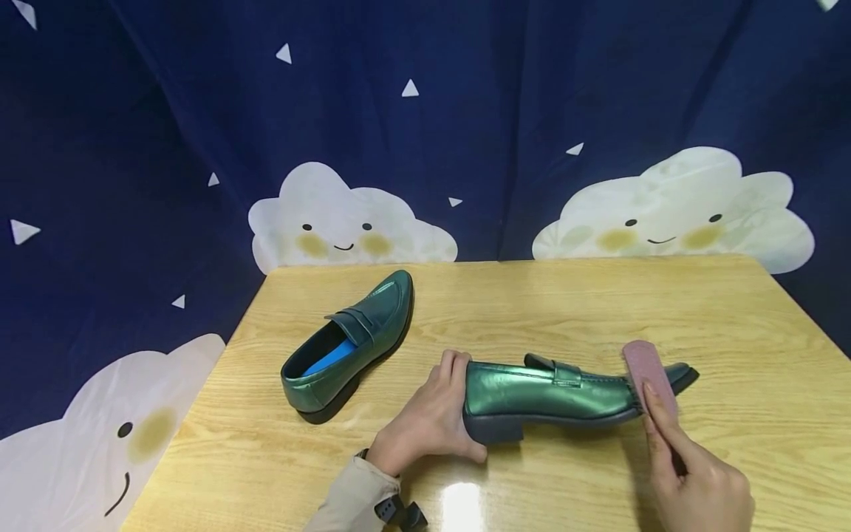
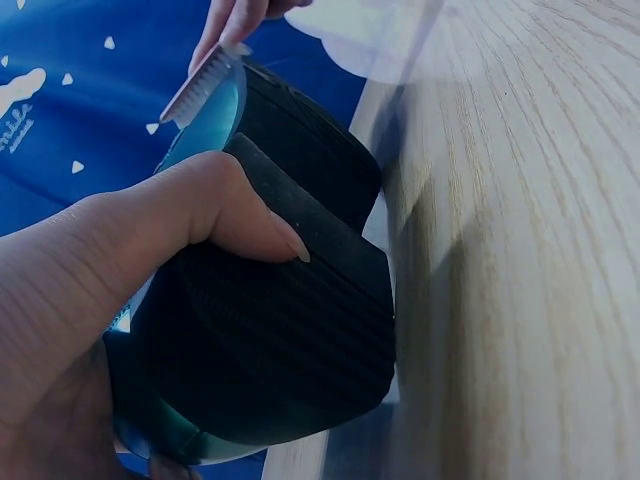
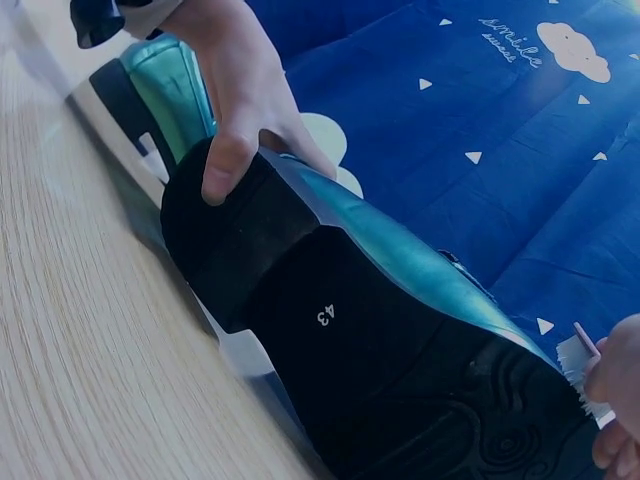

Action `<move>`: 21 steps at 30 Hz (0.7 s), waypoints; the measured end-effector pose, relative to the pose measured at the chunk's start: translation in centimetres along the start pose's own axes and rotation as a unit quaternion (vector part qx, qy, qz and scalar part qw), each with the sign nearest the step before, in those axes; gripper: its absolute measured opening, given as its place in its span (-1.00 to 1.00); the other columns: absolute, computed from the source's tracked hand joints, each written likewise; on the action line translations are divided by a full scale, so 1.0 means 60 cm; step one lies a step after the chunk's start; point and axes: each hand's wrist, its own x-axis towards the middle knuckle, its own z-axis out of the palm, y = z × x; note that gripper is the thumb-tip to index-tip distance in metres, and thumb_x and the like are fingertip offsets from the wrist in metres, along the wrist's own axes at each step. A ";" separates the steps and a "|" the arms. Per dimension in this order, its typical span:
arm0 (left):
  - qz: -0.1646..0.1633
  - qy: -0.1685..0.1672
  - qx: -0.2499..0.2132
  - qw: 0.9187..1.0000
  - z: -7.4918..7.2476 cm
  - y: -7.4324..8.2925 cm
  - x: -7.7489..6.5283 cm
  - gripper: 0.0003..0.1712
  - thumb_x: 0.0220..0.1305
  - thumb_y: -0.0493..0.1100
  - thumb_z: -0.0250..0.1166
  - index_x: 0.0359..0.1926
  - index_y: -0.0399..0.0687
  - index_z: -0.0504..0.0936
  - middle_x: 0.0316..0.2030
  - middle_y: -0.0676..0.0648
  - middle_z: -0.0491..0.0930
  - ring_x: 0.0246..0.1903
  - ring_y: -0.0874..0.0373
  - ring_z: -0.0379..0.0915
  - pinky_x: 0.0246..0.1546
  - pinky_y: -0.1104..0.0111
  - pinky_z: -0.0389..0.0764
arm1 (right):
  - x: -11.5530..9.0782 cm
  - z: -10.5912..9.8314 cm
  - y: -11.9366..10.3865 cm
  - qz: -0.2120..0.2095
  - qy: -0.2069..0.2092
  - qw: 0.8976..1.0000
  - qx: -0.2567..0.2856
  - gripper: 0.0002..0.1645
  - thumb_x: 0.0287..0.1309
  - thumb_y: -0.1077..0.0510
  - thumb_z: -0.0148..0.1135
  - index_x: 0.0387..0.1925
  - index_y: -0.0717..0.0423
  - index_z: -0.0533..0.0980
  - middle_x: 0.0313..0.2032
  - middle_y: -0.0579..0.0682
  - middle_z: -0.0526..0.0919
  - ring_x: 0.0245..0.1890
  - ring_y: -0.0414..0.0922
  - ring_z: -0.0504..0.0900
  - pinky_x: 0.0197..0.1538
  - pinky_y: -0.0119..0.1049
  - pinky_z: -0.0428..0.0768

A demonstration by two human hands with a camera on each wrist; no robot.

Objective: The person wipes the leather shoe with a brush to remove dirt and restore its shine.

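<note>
At the far left, a printed smiling cloud (image 1: 60, 458) showed on the dark blue curtain (image 1: 479, 125), beside the wooden table (image 1: 266, 473). Next came the loose green loafer (image 1: 388, 318), resting on its sole on the table, toe pointing away, with a blue insole (image 1: 329, 358) inside; no lettering on that insole could be made out. To its right and nearer the person, the left hand (image 1: 432, 417), below a pale sleeve (image 1: 355, 495), gripped the heel end of the held loafer (image 1: 532, 395), its thumb pressed on the heel's underside. That shoe was tilted above the table, toe to the right; whether any edge touched the wood could not be told. Its black sole bore the number "43" (image 3: 326, 315), seen from the right wrist, where the curtain also carried the word "smile" (image 3: 520, 35) over a smaller line too blurred to read. Farthest right, well apart from the left, the right hand (image 1: 701, 476) pinched a pink-backed brush (image 1: 651, 369), its white bristles against the green upper near the toe. No mark could be read on the brush.
</note>
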 end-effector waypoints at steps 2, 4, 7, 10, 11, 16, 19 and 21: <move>-0.001 -0.001 -0.001 1.000 -0.001 0.000 0.000 0.39 -0.51 0.14 0.62 0.35 -0.23 0.06 0.14 -0.11 0.14 -0.04 0.02 0.33 -0.05 0.34 0.49 | 0.000 0.000 0.000 0.001 -0.001 1.000 0.002 -0.45 0.06 0.25 0.37 0.14 -0.05 0.56 -0.68 0.26 0.59 -0.82 -0.45 -0.01 -0.76 -0.47 0.04; 0.000 -0.001 -0.001 1.000 0.000 -0.001 0.001 0.39 -0.51 0.14 0.62 0.35 -0.23 0.06 0.14 -0.11 0.14 -0.04 0.03 0.33 -0.04 0.34 0.49 | 0.000 0.000 0.000 0.001 0.000 1.000 0.003 -0.45 0.05 0.25 0.37 0.14 -0.04 0.56 -0.69 0.26 0.59 -0.81 -0.46 -0.02 -0.76 -0.47 0.03; 0.003 0.003 0.000 1.000 0.000 -0.001 0.001 0.39 -0.52 0.15 0.62 0.34 -0.23 0.07 0.13 -0.11 0.14 -0.05 0.03 0.33 -0.05 0.34 0.49 | 0.000 0.001 0.002 -0.003 0.006 1.000 0.004 -0.48 0.06 0.24 0.36 0.12 -0.02 0.57 -0.72 0.24 0.57 -0.80 -0.48 -0.04 -0.76 -0.46 0.02; 0.004 0.004 0.003 1.000 0.000 -0.001 0.000 0.40 -0.52 0.15 0.62 0.34 -0.24 0.07 0.13 -0.12 0.15 -0.04 0.02 0.33 -0.04 0.34 0.49 | -0.001 0.001 0.007 0.001 0.015 1.000 -0.005 -0.52 0.08 0.21 0.36 0.10 0.00 0.58 -0.80 0.18 0.51 -0.79 -0.51 -0.06 -0.77 -0.45 0.00; 0.003 0.004 0.003 1.000 0.000 -0.001 0.000 0.40 -0.53 0.15 0.62 0.34 -0.24 0.07 0.13 -0.12 0.15 -0.04 0.02 0.33 -0.04 0.34 0.49 | 0.000 0.000 0.009 0.005 0.017 1.000 -0.010 -0.52 0.09 0.20 0.35 0.10 0.00 0.58 -0.81 0.17 0.50 -0.79 -0.52 -0.07 -0.77 -0.45 0.00; 0.001 0.002 0.003 1.000 0.001 -0.001 0.000 0.39 -0.52 0.14 0.62 0.35 -0.24 0.07 0.13 -0.12 0.15 -0.04 0.02 0.34 -0.04 0.34 0.50 | 0.003 -0.009 0.024 0.033 0.023 0.999 -0.031 -0.53 0.16 0.16 0.30 0.14 -0.03 0.55 -0.84 0.21 0.47 -0.84 -0.52 -0.10 -0.79 -0.46 -0.04; 0.002 0.001 0.002 1.000 0.000 -0.001 0.000 0.39 -0.51 0.14 0.62 0.35 -0.24 0.07 0.14 -0.12 0.15 -0.04 0.02 0.33 -0.03 0.33 0.49 | 0.005 -0.012 0.034 0.030 0.029 0.999 -0.028 -0.55 0.20 0.13 0.27 0.15 -0.03 0.54 -0.85 0.22 0.45 -0.86 -0.50 -0.09 -0.80 -0.45 -0.04; 0.003 0.002 -0.001 1.000 0.000 -0.002 0.000 0.39 -0.51 0.14 0.62 0.35 -0.24 0.07 0.13 -0.12 0.15 -0.04 0.02 0.33 -0.03 0.33 0.49 | 0.006 -0.012 0.037 0.019 0.033 0.999 -0.014 -0.56 0.20 0.15 0.26 0.14 -0.01 0.55 -0.83 0.25 0.47 -0.85 -0.49 -0.10 -0.79 -0.45 -0.04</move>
